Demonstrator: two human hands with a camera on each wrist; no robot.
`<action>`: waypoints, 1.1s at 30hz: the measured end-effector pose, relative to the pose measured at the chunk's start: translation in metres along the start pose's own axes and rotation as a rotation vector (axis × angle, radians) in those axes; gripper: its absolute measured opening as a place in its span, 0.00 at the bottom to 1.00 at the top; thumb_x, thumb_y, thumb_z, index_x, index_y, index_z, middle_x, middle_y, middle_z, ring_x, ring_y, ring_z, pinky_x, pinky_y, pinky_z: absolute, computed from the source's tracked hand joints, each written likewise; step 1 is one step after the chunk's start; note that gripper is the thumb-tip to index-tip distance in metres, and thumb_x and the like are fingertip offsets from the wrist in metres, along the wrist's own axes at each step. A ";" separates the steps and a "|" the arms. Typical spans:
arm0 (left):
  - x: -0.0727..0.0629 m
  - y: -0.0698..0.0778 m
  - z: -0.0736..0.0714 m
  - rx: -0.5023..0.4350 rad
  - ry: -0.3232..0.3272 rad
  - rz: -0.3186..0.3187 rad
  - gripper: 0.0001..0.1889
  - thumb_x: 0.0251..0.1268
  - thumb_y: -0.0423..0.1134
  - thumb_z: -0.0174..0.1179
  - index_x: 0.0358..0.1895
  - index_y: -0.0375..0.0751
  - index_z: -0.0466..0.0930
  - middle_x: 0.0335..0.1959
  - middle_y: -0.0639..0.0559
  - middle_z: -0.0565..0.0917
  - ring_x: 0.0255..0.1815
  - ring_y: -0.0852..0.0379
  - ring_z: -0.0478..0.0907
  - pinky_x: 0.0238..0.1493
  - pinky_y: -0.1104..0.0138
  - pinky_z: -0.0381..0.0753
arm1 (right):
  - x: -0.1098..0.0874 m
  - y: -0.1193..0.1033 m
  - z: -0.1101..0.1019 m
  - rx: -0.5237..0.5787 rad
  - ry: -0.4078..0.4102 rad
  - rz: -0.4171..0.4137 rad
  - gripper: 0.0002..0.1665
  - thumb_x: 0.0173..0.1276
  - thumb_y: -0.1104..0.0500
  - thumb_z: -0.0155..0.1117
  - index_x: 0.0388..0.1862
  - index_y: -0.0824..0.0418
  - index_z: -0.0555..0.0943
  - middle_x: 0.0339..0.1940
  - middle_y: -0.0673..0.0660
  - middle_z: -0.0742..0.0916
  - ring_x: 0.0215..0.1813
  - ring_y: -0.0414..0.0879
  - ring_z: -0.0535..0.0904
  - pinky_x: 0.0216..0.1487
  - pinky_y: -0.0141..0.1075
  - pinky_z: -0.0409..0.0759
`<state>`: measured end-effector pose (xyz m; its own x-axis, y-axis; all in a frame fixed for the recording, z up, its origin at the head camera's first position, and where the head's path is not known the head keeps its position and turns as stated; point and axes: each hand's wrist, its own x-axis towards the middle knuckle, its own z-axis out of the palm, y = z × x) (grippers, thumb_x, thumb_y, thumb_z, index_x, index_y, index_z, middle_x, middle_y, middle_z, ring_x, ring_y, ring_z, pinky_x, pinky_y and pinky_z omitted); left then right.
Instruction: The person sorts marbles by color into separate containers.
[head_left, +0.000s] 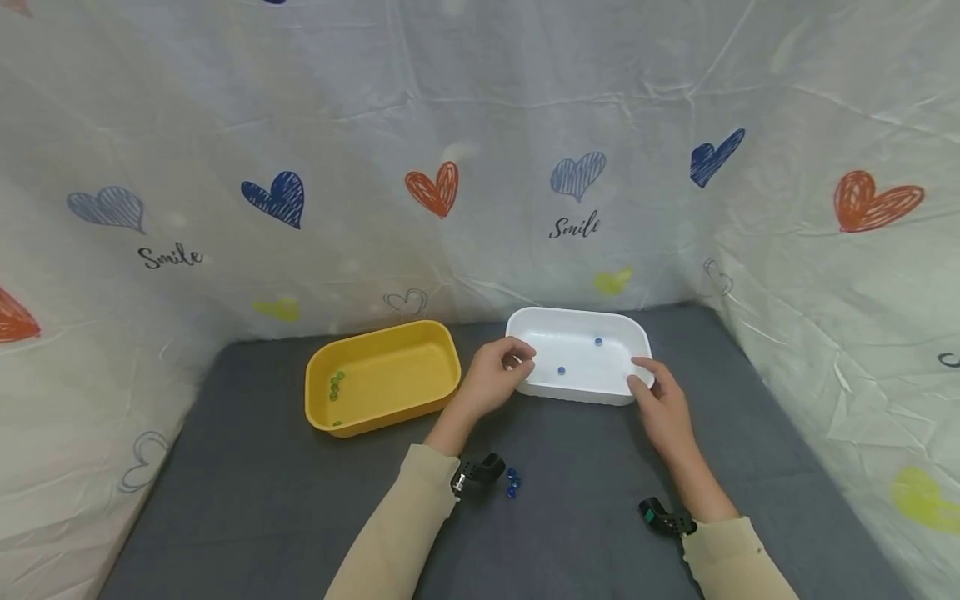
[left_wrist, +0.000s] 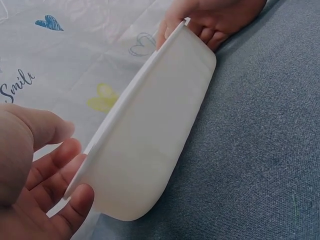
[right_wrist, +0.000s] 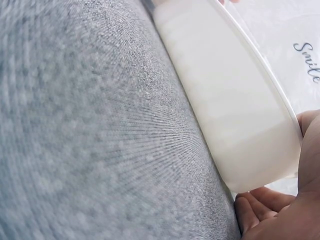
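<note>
A white plastic tray [head_left: 577,386] sits on the grey cloth, with two blue glass marbles [head_left: 561,371] apart inside it. At its left end is my left hand [head_left: 497,375], fingers curled about the rim; in the left wrist view the rim [left_wrist: 107,132] passes between the fingers, and the thumb stands off it. My right hand [head_left: 663,408] grips the opposite end, thumb at the rim and the other fingers low against the outer wall [right_wrist: 240,105]. Several more blue marbles [head_left: 513,482] lie on the cloth beside the left wrist.
To the left stands a yellow tray [head_left: 382,379] with several green marbles [head_left: 334,386] near its left side. Behind both trays hangs a white curtain [head_left: 495,108] printed with hearts. Grey cloth [head_left: 570,508] covers the table in front.
</note>
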<state>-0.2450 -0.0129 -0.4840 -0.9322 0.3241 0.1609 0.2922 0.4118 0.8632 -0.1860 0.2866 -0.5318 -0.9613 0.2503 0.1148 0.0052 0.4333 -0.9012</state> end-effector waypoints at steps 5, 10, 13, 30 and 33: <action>-0.002 -0.001 -0.001 -0.003 0.005 -0.005 0.07 0.81 0.37 0.66 0.55 0.44 0.88 0.48 0.51 0.88 0.49 0.52 0.81 0.53 0.60 0.85 | 0.000 0.000 0.001 0.005 -0.007 -0.005 0.26 0.87 0.51 0.58 0.77 0.61 0.76 0.83 0.64 0.72 0.83 0.58 0.65 0.79 0.61 0.66; -0.003 -0.001 -0.003 -0.013 0.005 -0.003 0.07 0.81 0.36 0.65 0.55 0.43 0.88 0.48 0.50 0.88 0.49 0.51 0.81 0.54 0.59 0.86 | 0.000 0.000 0.002 0.007 -0.007 -0.012 0.26 0.87 0.51 0.58 0.76 0.60 0.76 0.83 0.63 0.72 0.83 0.57 0.65 0.78 0.60 0.66; -0.004 -0.001 -0.003 -0.015 0.002 -0.007 0.08 0.81 0.37 0.65 0.56 0.43 0.88 0.49 0.50 0.88 0.50 0.52 0.81 0.56 0.59 0.86 | 0.001 0.000 0.002 0.004 -0.005 -0.011 0.26 0.87 0.52 0.58 0.76 0.61 0.76 0.83 0.63 0.73 0.81 0.56 0.67 0.76 0.59 0.67; -0.010 -0.006 0.001 -0.027 0.017 0.047 0.14 0.81 0.37 0.64 0.63 0.41 0.84 0.57 0.49 0.87 0.58 0.54 0.82 0.59 0.59 0.85 | 0.000 0.000 0.000 -0.014 -0.012 -0.023 0.27 0.88 0.51 0.56 0.78 0.61 0.75 0.82 0.64 0.73 0.78 0.56 0.69 0.70 0.55 0.69; -0.015 -0.006 0.000 -0.044 0.032 0.051 0.14 0.81 0.36 0.64 0.64 0.41 0.83 0.58 0.48 0.86 0.60 0.53 0.82 0.61 0.58 0.85 | -0.001 0.000 0.000 -0.017 -0.009 -0.018 0.26 0.88 0.52 0.56 0.77 0.60 0.76 0.82 0.63 0.74 0.75 0.54 0.70 0.68 0.48 0.69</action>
<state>-0.2328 -0.0203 -0.4919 -0.9229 0.3163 0.2195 0.3303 0.3577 0.8734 -0.1853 0.2870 -0.5320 -0.9638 0.2344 0.1271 -0.0076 0.4522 -0.8919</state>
